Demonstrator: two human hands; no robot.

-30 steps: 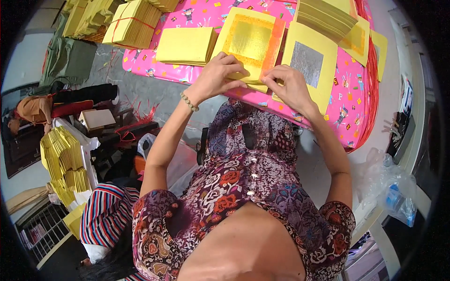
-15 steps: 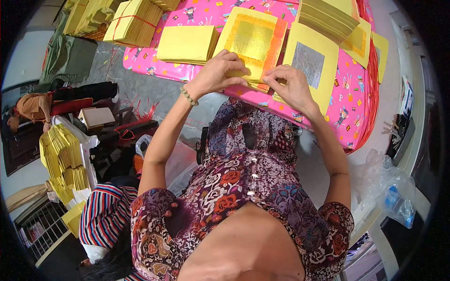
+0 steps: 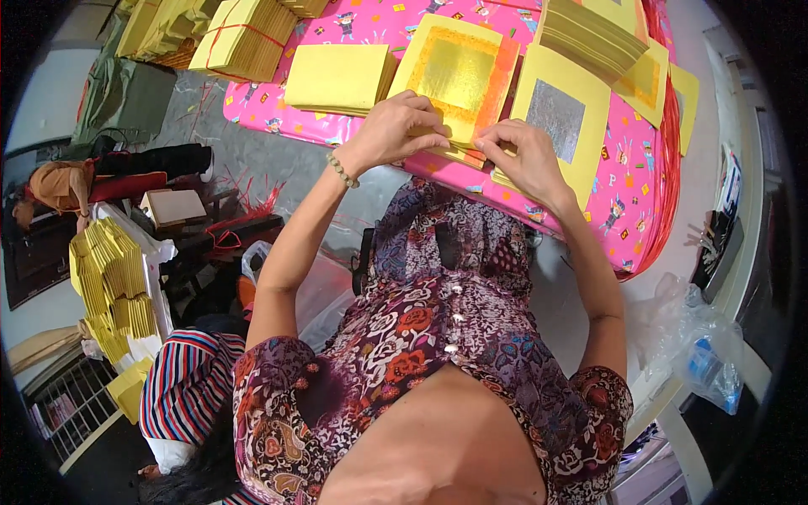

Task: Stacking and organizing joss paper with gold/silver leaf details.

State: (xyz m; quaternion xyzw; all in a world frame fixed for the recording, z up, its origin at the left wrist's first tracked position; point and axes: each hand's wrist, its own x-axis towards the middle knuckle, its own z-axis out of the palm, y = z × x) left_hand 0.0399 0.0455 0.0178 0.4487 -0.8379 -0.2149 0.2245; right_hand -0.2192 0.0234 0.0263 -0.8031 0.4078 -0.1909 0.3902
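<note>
In the head view, a tabletop [image 3: 633, 189] covered in pink printed sheeting is seen beyond the person's flowered dress [image 3: 412, 337]. At the middle of its near edge, a yellow sheet with a gold square [image 3: 454, 71] is laid on top of other yellow paper; the square is framed in orange, with a brighter orange band down its right side. The near left part of this sheet is touched by the left hand [image 3: 402, 128], whose thumb and forefinger are brought close together at the paper's near edge; whether paper is clamped between them cannot be told. A beaded bracelet [image 3: 342, 171] is worn on that wrist. The sheet's near right corner is met by the right hand [image 3: 520, 154], with thumb and forefinger tips nearly together there; whether the corner is pinched cannot be told either.

Just left of the sheet, along the near edge, a low stack of folded yellow paper [image 3: 338, 76] is set down. Just right of it, toward the near right corner, a yellow sheet with a silver square [image 3: 551, 118] is partly covered by the right hand. Farther back, a tall yellow stack [image 3: 589, 42] is placed. Red strings [image 3: 671, 160] are draped down the right edge. Near the left edge, a yellow bundle [image 3: 244, 38] is bound with red string.

Below the left side, a striped garment [image 3: 189, 387] is worn by another person, and folded yellow papers [image 3: 114, 278] are piled nearby.
</note>
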